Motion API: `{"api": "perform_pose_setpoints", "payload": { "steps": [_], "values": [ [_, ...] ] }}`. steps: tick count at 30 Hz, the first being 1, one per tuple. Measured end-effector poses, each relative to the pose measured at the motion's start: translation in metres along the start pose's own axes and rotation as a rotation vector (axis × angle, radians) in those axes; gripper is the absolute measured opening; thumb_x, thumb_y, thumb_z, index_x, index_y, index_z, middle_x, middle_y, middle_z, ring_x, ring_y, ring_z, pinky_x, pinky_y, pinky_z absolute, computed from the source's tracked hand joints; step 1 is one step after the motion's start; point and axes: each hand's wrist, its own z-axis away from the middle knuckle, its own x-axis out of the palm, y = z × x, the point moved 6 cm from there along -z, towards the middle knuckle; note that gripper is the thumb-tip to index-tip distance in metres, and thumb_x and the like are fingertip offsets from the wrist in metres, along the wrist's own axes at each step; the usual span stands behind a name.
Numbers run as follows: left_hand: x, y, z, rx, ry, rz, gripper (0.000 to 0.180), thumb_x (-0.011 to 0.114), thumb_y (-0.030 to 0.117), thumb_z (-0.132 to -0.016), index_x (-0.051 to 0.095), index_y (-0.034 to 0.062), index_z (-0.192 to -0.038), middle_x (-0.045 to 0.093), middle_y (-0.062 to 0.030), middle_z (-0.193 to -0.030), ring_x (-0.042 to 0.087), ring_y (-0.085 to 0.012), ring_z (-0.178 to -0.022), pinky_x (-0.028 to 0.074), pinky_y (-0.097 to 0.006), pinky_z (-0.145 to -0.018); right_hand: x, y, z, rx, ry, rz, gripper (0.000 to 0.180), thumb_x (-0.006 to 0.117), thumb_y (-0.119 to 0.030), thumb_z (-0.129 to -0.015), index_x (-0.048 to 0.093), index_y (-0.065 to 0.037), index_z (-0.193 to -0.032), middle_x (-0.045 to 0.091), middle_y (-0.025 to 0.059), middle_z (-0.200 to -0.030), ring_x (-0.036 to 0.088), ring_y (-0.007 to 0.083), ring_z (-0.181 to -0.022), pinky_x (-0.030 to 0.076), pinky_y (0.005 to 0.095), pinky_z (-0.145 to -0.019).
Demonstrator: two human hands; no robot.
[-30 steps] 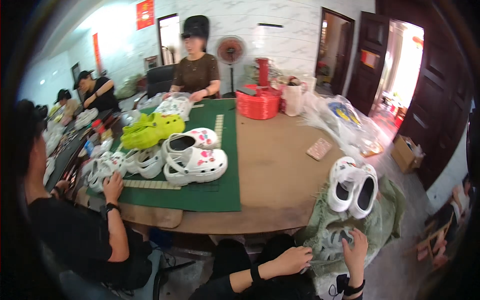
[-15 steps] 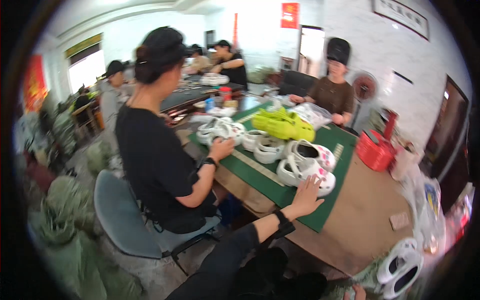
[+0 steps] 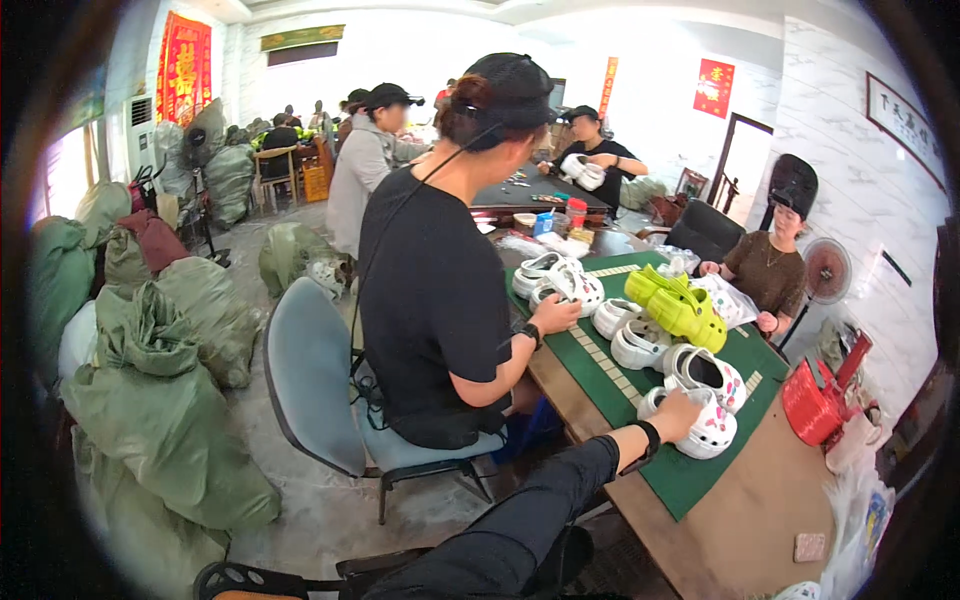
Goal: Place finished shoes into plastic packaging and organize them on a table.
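My left hand [image 3: 677, 416] reaches over the near end of the table and is closed on a white clog [image 3: 712, 433] with pink decorations, its fingers curled at the shoe's opening. Against that clog lies a matching decorated white clog [image 3: 728, 384]. Farther along the green mat [image 3: 600, 377] sit two plain white clogs [image 3: 640, 345]. A pair of lime-green clogs [image 3: 690, 312] rests on top of the white shoes. My right hand is out of view.
Left of me, a person in black [image 3: 430, 310] sits on a grey-blue chair [image 3: 312, 370], handling white clogs [image 3: 570, 285]. Another person [image 3: 765, 262] sits across the table. A red basket [image 3: 810, 405] stands at the right edge. Green sacks [image 3: 180, 440] fill the floor at left.
The view has swung left. My left hand has gone from lying spread on the white clog to gripping it. My right hand, partly visible at the bottom before, has left the picture.
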Motion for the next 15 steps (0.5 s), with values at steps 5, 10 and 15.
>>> {"api": "perform_pose_setpoints", "payload": {
  "steps": [5, 10, 15],
  "values": [
    [-0.005, 0.041, 0.03, 0.026, 0.069, 0.099, 0.031, 0.062, 0.015, -0.07, 0.057, 0.0002, -0.097, 0.063, -0.0158, -0.078, 0.062, -0.0311, -0.078, 0.046, -0.042, -0.067, 0.017, 0.014, -0.004, -0.149, 0.01, -0.119, 0.037, 0.053, -0.017, -0.094, 0.048, -0.004, -0.127, 0.048, 0.0156, -0.128, 0.055, 0.0258, -0.099, 0.046, 0.0323, -0.084],
    [0.018, 0.082, 0.052, 0.111, 0.286, 0.201, 0.053, 0.061, 0.012, -0.068, 0.047, -0.0102, -0.115, 0.063, -0.0171, -0.074, 0.062, -0.0328, -0.069, 0.047, -0.047, -0.062, 0.024, 0.005, -0.02, 0.005, -0.049, -0.114, 0.044, 0.053, -0.019, -0.094, 0.04, -0.006, -0.134, 0.051, 0.0161, -0.123, 0.055, 0.0221, -0.097, 0.046, 0.0299, -0.081],
    [0.007, 0.131, 0.066, -0.011, 0.07, 0.322, 0.05, 0.066, 0.014, -0.065, 0.05, -0.0075, -0.108, 0.063, -0.0149, -0.067, 0.064, -0.0313, -0.06, 0.05, -0.044, -0.051, 0.027, -0.023, -0.035, 0.271, 0.057, -0.447, 0.054, 0.055, -0.022, -0.093, 0.031, -0.008, -0.14, 0.048, 0.0191, -0.128, 0.053, 0.0269, -0.106, 0.045, 0.0345, -0.085]
  ]
}}
